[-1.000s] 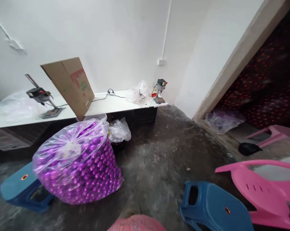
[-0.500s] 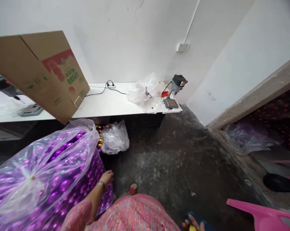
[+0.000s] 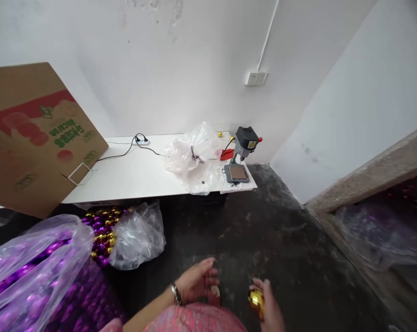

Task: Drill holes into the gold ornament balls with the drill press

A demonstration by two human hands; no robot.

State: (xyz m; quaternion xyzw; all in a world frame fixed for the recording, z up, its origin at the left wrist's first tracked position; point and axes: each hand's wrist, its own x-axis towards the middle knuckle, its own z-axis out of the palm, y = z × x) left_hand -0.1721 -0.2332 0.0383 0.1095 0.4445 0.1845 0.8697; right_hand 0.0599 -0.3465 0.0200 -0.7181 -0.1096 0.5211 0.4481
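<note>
The person's right hand (image 3: pixel 269 306) is closed around a shiny gold bauble (image 3: pixel 256 299), its fingers wrapped over the ball and holding it low above the dark concrete floor (image 3: pixel 291 240). The left hand (image 3: pixel 196 281) is just beside it, palm down, with the fingers loosely curled. They seem to grip nothing, though a pale reddish shape at their tips is too blurred to tell.

The step in hand looks like handling the loose baubles one at a time. This one is smooth and round, so any next move calls for keeping the fingers cupped firmly around it.

At ten o'clock from the hands, a heap of purple and gold baubles (image 3: pixel 101 235) lies on the floor, just beside a crumpled clear plastic bag (image 3: pixel 137 237). A bulging clear bag of purple baubles (image 3: pixel 38 286) sits at nine o'clock. At twelve o'clock, a small drill press (image 3: pixel 243 157) stands on a white bench (image 3: pixel 125 180), next to a knotted plastic bag (image 3: pixel 194 157).
</note>
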